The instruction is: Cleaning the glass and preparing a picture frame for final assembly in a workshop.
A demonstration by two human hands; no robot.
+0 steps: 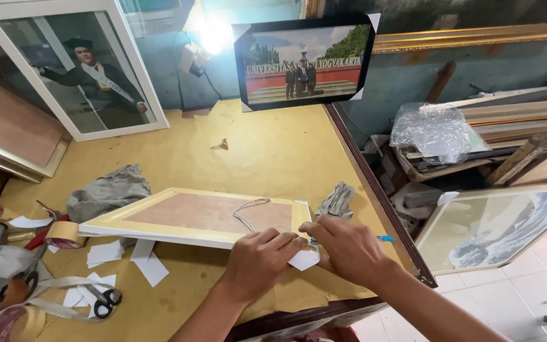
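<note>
A white picture frame (159,229) lies face down on the yellow table (273,152), its brown backing board up, with a white cord (245,212) looped across the back. My left hand (257,259) pinches a white paper corner piece (305,258) at the frame's near right corner. My right hand (346,247) presses on the same corner from the right, fingers closed over the paper. A blue pen-like tip (385,239) pokes out from behind my right hand.
Scissors (99,303), tape rolls (61,233), white paper scraps (106,253) and a grey cloth (106,190) lie at the left. Two framed photos (74,69) (302,60) lean against the back wall. A second rag (335,199) sits near the table's right edge; frames and wood stack on the floor.
</note>
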